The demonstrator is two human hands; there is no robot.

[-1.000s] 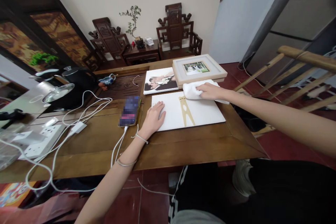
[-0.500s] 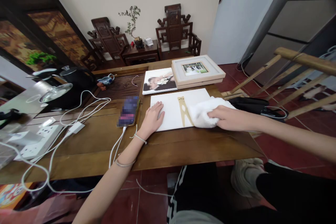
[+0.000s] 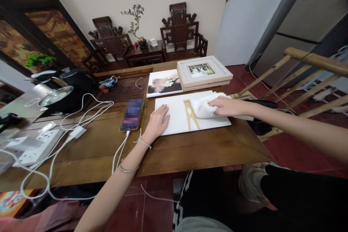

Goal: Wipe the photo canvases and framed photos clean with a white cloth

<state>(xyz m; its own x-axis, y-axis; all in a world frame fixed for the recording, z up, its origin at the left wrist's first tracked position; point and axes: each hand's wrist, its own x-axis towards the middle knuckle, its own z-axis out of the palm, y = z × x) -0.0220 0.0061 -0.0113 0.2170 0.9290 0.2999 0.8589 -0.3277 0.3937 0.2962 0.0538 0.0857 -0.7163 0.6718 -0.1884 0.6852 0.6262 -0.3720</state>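
A flat white board with a tan cat-shaped figure on it lies near the front edge of the wooden table. My left hand rests on the board's left end, fingers stretched out. Bunched under my right hand is a white cloth, which touches the right half of the board and hides part of it. My right fingers are closed round the cloth. Behind the board lie a photo panel and a pale wooden picture frame stacked on another.
Left of the board lies a phone with a white cable plugged in. Farther left are a power strip, tangled white cables and a black kettle. A bamboo chair stands to the right.
My right hand has moved the cloth away from me, up the board, uncovering the board's front right corner and the figure's lower right part. My left hand stays in place.
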